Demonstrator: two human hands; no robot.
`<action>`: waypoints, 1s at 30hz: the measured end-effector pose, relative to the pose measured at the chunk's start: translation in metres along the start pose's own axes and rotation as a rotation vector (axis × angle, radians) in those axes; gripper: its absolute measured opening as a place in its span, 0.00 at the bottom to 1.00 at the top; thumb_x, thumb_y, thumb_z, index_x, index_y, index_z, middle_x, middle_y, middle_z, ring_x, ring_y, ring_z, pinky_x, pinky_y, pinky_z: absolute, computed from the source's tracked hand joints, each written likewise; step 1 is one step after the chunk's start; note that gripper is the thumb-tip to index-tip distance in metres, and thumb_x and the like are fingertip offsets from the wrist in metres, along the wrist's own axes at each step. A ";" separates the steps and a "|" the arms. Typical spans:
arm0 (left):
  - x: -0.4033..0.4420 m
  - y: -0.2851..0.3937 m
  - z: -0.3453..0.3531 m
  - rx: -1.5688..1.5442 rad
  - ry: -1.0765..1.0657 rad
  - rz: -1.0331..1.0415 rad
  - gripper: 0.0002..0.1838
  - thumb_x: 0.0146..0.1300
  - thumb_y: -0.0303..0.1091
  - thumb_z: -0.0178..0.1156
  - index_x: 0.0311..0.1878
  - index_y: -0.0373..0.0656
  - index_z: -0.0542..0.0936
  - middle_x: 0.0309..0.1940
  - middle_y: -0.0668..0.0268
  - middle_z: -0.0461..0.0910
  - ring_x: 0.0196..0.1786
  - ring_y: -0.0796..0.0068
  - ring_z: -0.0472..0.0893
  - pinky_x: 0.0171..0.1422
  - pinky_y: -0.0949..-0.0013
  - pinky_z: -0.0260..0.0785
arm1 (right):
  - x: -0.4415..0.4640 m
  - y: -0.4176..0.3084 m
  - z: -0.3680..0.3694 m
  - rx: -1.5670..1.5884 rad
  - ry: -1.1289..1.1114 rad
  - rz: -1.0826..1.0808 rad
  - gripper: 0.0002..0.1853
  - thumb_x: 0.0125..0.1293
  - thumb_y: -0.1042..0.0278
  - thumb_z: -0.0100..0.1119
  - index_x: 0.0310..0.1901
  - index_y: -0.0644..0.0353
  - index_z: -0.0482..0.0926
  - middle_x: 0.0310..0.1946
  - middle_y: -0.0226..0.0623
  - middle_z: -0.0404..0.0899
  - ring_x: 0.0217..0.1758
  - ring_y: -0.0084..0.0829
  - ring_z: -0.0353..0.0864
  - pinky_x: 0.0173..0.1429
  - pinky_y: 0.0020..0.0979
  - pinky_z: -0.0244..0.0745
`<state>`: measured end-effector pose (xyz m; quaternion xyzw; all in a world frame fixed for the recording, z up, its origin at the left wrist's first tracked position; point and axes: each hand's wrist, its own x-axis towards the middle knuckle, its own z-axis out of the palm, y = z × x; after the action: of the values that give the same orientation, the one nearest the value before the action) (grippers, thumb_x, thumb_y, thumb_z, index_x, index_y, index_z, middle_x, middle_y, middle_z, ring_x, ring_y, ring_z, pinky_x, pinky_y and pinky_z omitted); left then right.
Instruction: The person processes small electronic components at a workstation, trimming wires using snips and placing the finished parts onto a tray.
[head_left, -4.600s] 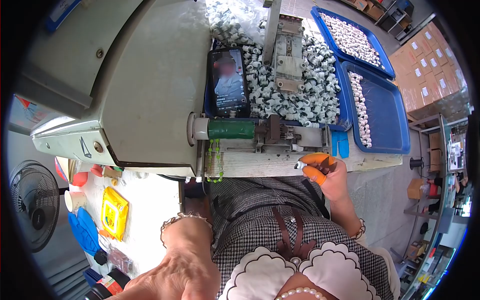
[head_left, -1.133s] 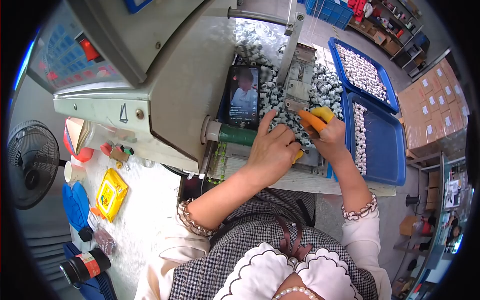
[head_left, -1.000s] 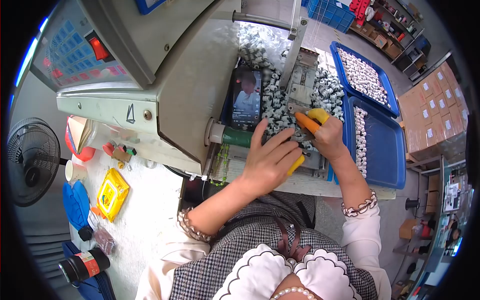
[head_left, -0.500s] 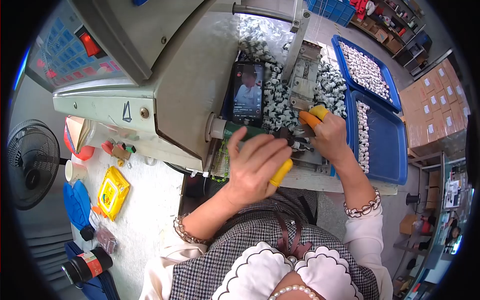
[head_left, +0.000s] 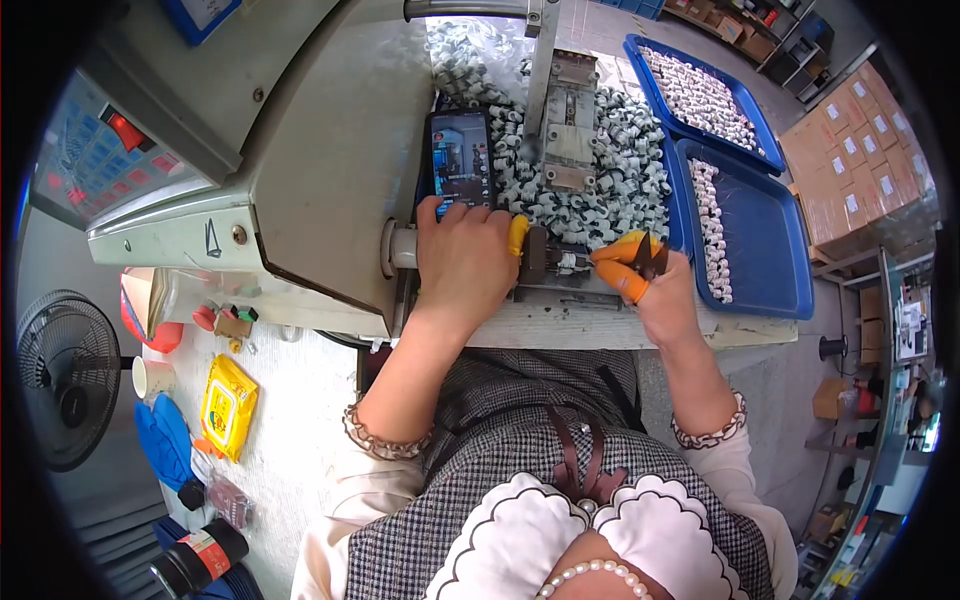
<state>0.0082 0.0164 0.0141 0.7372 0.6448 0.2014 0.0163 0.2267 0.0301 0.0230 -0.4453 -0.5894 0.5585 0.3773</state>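
Observation:
My left hand (head_left: 465, 262), with a yellow finger cot, is wrapped over the machine's cylinder, which it mostly hides. Just right of it is a dark clamp block (head_left: 535, 254) with a small white-and-dark part (head_left: 568, 262) at its side. My right hand (head_left: 655, 290) wears orange finger cots and is closed, its thumb and finger pinched beside that part. A dark pointed tool (head_left: 652, 258) sticks out of this hand; its exact kind is unclear. Whatever lies between the fingertips is too small to make out.
Many white-and-dark parts (head_left: 625, 200) are heaped behind the hands. A phone (head_left: 460, 160) leans by the machine housing (head_left: 330, 150). Blue trays (head_left: 765, 260) with rows of white parts stand at right. A yellow wipes pack (head_left: 229, 408) and a fan (head_left: 70, 380) are at left.
My left hand has gone from hovering with fingers spread to resting over the cylinder. My right hand has moved down beside the clamp block, and the dark pointed tool now shows. The view has shifted slightly.

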 end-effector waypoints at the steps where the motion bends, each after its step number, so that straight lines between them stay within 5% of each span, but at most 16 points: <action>1: 0.001 0.001 -0.001 0.028 -0.155 -0.055 0.15 0.47 0.25 0.58 0.41 0.41 0.82 0.37 0.65 0.81 0.46 0.66 0.76 0.61 0.55 0.57 | -0.003 0.002 0.004 -0.050 0.025 -0.038 0.09 0.57 0.80 0.64 0.40 0.66 0.84 0.33 0.31 0.83 0.37 0.18 0.79 0.44 0.21 0.73; 10: -0.019 0.001 0.003 -0.109 0.263 0.087 0.12 0.48 0.25 0.59 0.38 0.41 0.83 0.35 0.66 0.79 0.45 0.66 0.76 0.61 0.56 0.56 | -0.011 0.018 0.022 -0.287 0.073 -0.298 0.07 0.55 0.79 0.68 0.37 0.67 0.84 0.32 0.31 0.81 0.29 0.19 0.77 0.33 0.20 0.73; 19: -0.008 -0.006 0.000 -0.012 0.041 0.032 0.11 0.48 0.24 0.59 0.36 0.41 0.83 0.33 0.67 0.78 0.43 0.68 0.76 0.63 0.54 0.55 | -0.012 0.022 0.015 -0.457 0.062 -0.331 0.08 0.53 0.79 0.68 0.36 0.66 0.85 0.31 0.36 0.81 0.28 0.23 0.79 0.32 0.23 0.73; 27: -0.019 -0.004 0.005 -0.096 0.214 0.087 0.18 0.46 0.23 0.60 0.43 0.42 0.83 0.37 0.67 0.79 0.47 0.68 0.76 0.65 0.52 0.53 | 0.023 -0.017 0.010 -0.594 -0.036 -0.383 0.08 0.50 0.76 0.70 0.34 0.66 0.85 0.26 0.39 0.80 0.25 0.30 0.79 0.31 0.26 0.73; 30: -0.020 -0.003 0.005 -0.067 0.213 0.093 0.19 0.45 0.23 0.60 0.44 0.43 0.82 0.38 0.67 0.80 0.48 0.68 0.76 0.67 0.50 0.51 | 0.040 -0.007 0.006 -0.471 -0.073 -0.280 0.08 0.51 0.75 0.71 0.35 0.65 0.85 0.27 0.37 0.82 0.27 0.25 0.80 0.34 0.25 0.74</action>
<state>0.0048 -0.0006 0.0036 0.7396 0.6010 0.3006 -0.0371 0.2073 0.0665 0.0275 -0.4142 -0.7721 0.3643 0.3155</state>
